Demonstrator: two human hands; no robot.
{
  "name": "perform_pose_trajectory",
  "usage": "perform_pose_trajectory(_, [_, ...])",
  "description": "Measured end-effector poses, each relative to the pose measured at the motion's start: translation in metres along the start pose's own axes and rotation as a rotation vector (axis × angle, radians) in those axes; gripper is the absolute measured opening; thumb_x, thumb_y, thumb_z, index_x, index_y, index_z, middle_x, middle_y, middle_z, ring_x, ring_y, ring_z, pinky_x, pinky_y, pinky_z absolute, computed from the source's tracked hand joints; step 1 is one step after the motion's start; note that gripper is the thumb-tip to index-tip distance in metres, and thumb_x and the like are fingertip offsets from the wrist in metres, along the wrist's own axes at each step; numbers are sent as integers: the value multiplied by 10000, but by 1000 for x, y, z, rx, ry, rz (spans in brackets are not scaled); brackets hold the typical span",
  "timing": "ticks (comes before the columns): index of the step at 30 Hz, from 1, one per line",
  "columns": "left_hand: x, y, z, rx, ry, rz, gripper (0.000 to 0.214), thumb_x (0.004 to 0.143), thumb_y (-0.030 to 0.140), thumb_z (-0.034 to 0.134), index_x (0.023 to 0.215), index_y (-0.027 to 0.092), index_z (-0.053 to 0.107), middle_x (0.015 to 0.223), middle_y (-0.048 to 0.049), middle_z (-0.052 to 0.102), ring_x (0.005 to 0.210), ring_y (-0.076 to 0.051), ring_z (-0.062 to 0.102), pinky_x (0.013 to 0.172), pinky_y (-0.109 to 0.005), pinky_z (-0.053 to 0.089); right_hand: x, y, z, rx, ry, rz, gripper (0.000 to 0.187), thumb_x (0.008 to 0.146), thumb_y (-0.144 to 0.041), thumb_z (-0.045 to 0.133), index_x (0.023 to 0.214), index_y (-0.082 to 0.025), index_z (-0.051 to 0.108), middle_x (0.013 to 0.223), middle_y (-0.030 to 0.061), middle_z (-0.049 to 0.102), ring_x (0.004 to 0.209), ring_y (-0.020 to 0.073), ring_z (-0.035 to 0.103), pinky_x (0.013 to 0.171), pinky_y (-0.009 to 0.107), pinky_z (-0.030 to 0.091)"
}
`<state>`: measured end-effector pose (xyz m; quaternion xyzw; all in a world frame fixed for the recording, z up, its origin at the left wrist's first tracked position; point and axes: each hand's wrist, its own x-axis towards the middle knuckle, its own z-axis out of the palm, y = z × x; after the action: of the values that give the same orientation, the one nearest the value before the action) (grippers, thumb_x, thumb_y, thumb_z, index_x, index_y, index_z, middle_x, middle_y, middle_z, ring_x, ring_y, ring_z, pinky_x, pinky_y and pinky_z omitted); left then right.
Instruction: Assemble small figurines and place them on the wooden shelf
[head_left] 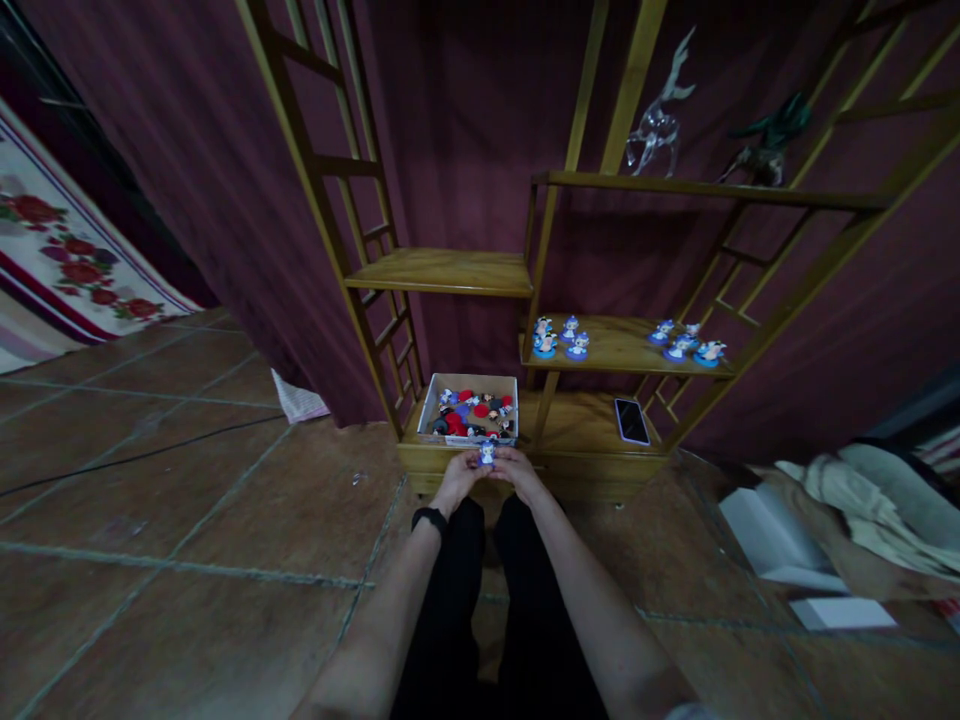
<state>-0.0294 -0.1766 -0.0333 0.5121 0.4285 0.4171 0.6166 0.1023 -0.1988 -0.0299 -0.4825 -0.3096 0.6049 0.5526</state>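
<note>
Between the fingers of both hands is a small purple-and-white figurine [487, 455], upright, just in front of an open box. My left hand [460, 478], with a dark band at the wrist, grips it from the left. My right hand [516, 468] holds it from the right, fingers closed. Beyond them, the white cardboard box [427, 412] holds several figurines with red, purple and dark parts. On the shelf [611, 345] to the right stand several similar figurines: one group at its left end, with a purple one [577, 346], and another group at its right end, with a blue-based one [709, 352].
A phone [631, 421] lies on the lower shelf. Above stand a clear deer ornament [658, 130] and a dark green-and-brown ornament [769, 145]. White boxes [780, 540] and cloth lie on the floor at right. A cable [142, 455] crosses the tiles at left.
</note>
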Motion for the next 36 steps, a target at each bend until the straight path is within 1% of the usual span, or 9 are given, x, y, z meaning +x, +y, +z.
perform_pose_trajectory(4, [0, 0, 0, -2, -17, 3, 353, 459, 224, 786, 770, 123, 654, 697, -38, 665, 641, -134, 583, 676, -266, 456, -2, -2, -1, 13, -22, 4, 231, 507, -239, 700, 720, -176, 636, 678, 2, 663, 634, 148, 627, 681, 323, 514])
perform_pose_trajectory(10, [-1, 2, 2, 6, -29, 18, 322, 466, 225, 781, 743, 125, 653, 680, -35, 665, 635, -134, 583, 684, -275, 456, -5, -4, 0, -8, -54, 13, 228, 527, -267, 696, 722, -171, 629, 678, 4, 659, 636, 139, 626, 703, 327, 509])
perform_pose_trajectory(16, [1, 2, 3, -37, -13, 0, 359, 458, 238, 782, 770, 122, 650, 726, -46, 673, 694, -161, 601, 702, -296, 460, -4, -3, 0, 8, -21, 3, 216, 528, -277, 699, 696, -170, 616, 666, 0, 648, 600, 133, 618, 662, 315, 516])
perform_pose_trajectory(23, [3, -1, 2, -60, -11, -43, 341, 458, 203, 783, 760, 116, 650, 699, -48, 662, 671, -159, 596, 697, -308, 469, 1, 1, -2, 20, -2, 5, 237, 513, -261, 701, 708, -168, 604, 674, -10, 641, 584, 118, 607, 652, 306, 514])
perform_pose_trajectory(30, [3, 0, 1, -30, -67, -13, 320, 511, 230, 759, 797, 119, 667, 702, -45, 663, 676, -150, 598, 707, -297, 465, -1, -1, -1, 6, -27, 11, 191, 523, -258, 694, 665, -155, 619, 616, 0, 638, 580, 124, 607, 688, 321, 512])
perform_pose_trajectory(36, [0, 3, 1, -23, -83, -24, 315, 511, 207, 754, 803, 121, 673, 723, -45, 672, 674, -144, 593, 719, -284, 456, -3, -4, -1, 27, -40, 6, 208, 495, -246, 714, 657, -153, 623, 620, -1, 641, 591, 130, 610, 664, 308, 518])
